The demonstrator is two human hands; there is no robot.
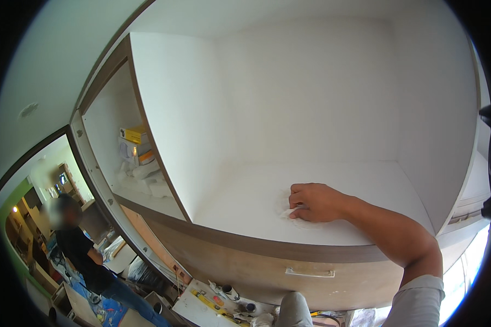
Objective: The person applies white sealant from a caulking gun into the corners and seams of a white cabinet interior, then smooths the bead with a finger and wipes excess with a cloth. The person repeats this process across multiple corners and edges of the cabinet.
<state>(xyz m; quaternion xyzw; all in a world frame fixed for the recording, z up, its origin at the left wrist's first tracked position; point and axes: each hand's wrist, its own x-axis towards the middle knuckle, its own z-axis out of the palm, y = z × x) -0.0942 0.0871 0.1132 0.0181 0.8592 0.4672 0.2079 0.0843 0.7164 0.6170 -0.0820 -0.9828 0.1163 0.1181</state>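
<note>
My right hand (316, 203) is closed on a crumpled white cloth (289, 213), pressed on the white bottom panel (245, 201) of an open cabinet compartment, near its middle. My forearm reaches in over the brown front edge (256, 241) from the lower right. My left hand is not in view.
A neighbouring compartment holds boxes (133, 134) and white wrapping (147, 180). A drawer with a handle (309, 272) is below. My knee (293, 310) shows beside a low surface with tools (207, 302). A person in a dark shirt (76, 256) stands left, by a doorway.
</note>
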